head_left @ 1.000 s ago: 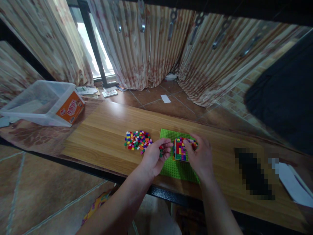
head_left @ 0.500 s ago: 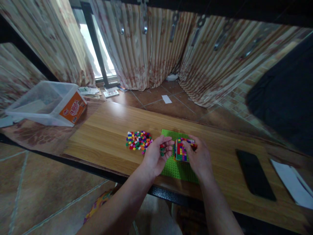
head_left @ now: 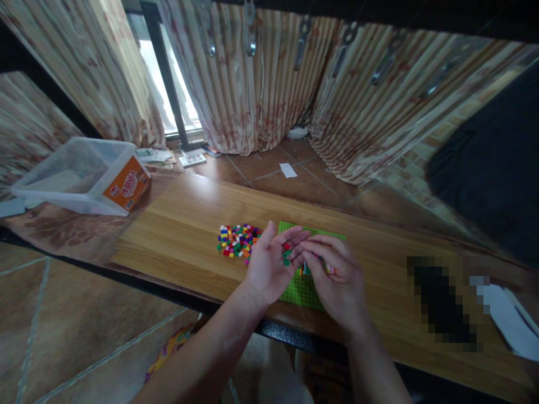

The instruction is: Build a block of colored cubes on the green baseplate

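My left hand (head_left: 269, 269) is turned palm up with loosely stretched fingers, cradling a few small toy bricks (head_left: 287, 257), green and red. Against its fingertips, my right hand (head_left: 337, 269) has thumb and fingers pinched together; whatever is between them is too small to make out. Beneath both hands lies a green studded baseplate (head_left: 301, 294). A multicoloured brick build (head_left: 306, 268) stands on it, mostly covered by my right hand. Just left of my left hand, a pile of loose toy bricks (head_left: 238, 241) in many colours rests on the wooden table.
A clear plastic bin (head_left: 84, 196) with an orange label stands at the left. On the right side of the wooden table (head_left: 177, 241) are a dark pixelated shape (head_left: 444, 303) and a white paper (head_left: 511, 320). Striped curtains (head_left: 269, 84) hang beyond the table.
My right hand has come off the brick build and moved left and up to my left fingertips, its fingers now pinched. My left palm has opened wider, showing the bricks in it.
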Tool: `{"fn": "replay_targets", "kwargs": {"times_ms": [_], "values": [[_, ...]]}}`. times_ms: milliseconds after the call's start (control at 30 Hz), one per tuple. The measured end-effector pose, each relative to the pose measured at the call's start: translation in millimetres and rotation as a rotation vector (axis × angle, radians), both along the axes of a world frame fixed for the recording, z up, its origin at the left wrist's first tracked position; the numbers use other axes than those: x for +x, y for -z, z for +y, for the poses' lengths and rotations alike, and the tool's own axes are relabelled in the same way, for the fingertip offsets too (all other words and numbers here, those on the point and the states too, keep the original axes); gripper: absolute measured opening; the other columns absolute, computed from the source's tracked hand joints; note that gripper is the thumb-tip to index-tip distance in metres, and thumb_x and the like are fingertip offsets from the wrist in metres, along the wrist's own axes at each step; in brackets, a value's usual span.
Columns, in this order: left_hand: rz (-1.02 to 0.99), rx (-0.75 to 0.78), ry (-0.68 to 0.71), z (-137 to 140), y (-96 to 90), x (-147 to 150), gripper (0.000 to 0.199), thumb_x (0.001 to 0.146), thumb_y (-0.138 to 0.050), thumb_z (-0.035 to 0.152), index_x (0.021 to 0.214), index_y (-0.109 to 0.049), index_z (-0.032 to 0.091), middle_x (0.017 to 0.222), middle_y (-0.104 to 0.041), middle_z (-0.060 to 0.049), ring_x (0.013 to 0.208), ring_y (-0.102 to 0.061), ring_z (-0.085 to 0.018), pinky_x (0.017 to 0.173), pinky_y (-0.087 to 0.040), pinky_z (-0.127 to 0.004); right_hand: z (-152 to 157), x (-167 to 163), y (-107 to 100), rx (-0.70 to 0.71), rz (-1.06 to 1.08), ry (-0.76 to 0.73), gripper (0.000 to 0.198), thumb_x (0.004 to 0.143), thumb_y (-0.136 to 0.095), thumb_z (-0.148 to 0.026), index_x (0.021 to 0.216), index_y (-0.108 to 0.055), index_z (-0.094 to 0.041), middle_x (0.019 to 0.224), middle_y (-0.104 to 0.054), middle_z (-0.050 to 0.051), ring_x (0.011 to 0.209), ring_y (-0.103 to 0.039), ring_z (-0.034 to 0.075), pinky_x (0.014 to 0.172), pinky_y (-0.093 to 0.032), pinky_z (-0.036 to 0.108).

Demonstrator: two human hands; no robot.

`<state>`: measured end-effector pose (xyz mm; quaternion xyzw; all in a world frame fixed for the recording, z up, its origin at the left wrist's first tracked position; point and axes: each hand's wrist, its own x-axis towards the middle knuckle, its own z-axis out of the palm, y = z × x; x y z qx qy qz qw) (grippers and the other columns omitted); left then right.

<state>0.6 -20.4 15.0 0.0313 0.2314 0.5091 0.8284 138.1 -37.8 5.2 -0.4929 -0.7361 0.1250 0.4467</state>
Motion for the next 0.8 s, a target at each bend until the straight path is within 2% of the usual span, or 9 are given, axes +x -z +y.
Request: {"fn": "replay_targets", "kwargs": {"times_ms": [167, 333, 467, 533, 600, 667, 800], "values": [[-0.006, 0.020, 0.061, -1.7, -2.5, -0.7, 0.054, 0.086, -0.046, 0.059, 0.099, -0.066, 0.011, 0.099, -0.065, -0.013, 0.087, -0.060, -0.018, 0.078, -0.046, -0.027, 0.8, -5.3, 1.4, -0.017, -0.137, -0.126, 0.023, 0.090, -0.055, -0.022, 0.105, -0.069, -0.032, 0.110, -0.064, 0.003, 0.104, -0.056, 0.022, 0.090, -0.046, 0.043], [0.005, 0.020, 0.082, -1.2, -3.2, 0.5, 0.050, 0.086, -0.048, 0.057, 0.096, -0.066, 0.011, 0.088, -0.063, -0.009, 0.076, -0.058, -0.014, 0.069, -0.045, -0.024, 1.0, -7.2, 0.6, -0.028, -0.145, -0.089, 0.017, 0.090, -0.055, -0.023, 0.099, -0.069, -0.028, 0.107, -0.064, 0.005, 0.103, -0.056, 0.023, 0.090, -0.045, 0.044], [0.214, -0.003, 0.048, -1.1, 0.4, 2.4, 0.039, 0.085, -0.055, 0.048, 0.087, -0.068, 0.011, 0.080, -0.061, -0.006, 0.067, -0.055, -0.010, 0.062, -0.044, -0.020, 1.4, -2.3, -0.5, -0.050, -0.070, -0.013, 0.015, 0.091, -0.053, -0.025, 0.098, -0.067, -0.025, 0.105, -0.065, 0.005, 0.101, -0.059, 0.021, 0.088, -0.048, 0.039], [0.356, 0.028, 0.030, -1.7, 2.6, 3.7, 0.031, 0.080, -0.064, 0.041, 0.080, -0.068, 0.011, 0.075, -0.060, -0.004, 0.060, -0.051, -0.007, 0.053, -0.039, -0.017, 2.1, 1.8, -0.5, -0.074, -0.052, 0.012, 0.016, 0.092, -0.052, -0.027, 0.100, -0.066, -0.025, 0.101, -0.066, 0.004, 0.096, -0.062, 0.020, 0.085, -0.050, 0.037], [0.458, 0.103, 0.051, -2.7, 4.2, 5.0, 0.026, 0.073, -0.072, 0.036, 0.071, -0.066, 0.011, 0.066, -0.057, -0.001, 0.051, -0.042, -0.004, 0.043, -0.027, -0.016, 2.8, 5.1, -0.2, -0.092, -0.042, 0.015, 0.018, 0.092, -0.051, -0.028, 0.100, -0.067, -0.026, 0.099, -0.067, 0.004, 0.094, -0.063, 0.019, 0.083, -0.051, 0.036], [0.509, 0.168, 0.071, -3.8, 4.7, 6.4, 0.024, 0.069, -0.075, 0.032, 0.068, -0.064, 0.011, 0.060, -0.055, 0.001, 0.045, -0.034, -0.002, 0.040, -0.018, -0.017, 3.0, 6.9, 0.7, -0.108, -0.014, 0.015, 0.018, 0.092, -0.052, -0.029, 0.098, -0.069, -0.026, 0.099, -0.067, 0.004, 0.094, -0.063, 0.019, 0.083, -0.051, 0.036], [0.514, 0.166, 0.075, -4.6, 3.7, 7.9, 0.020, 0.066, -0.076, 0.027, 0.071, -0.064, 0.012, 0.060, -0.056, 0.001, 0.043, -0.033, -0.001, 0.040, -0.016, -0.017, 2.9, 7.8, 3.5, -0.177, 0.105, 0.043, 0.018, 0.088, -0.056, -0.030, 0.099, -0.070, -0.027, 0.101, -0.067, 0.004, 0.096, -0.063, 0.020, 0.085, -0.051, 0.039]]}}
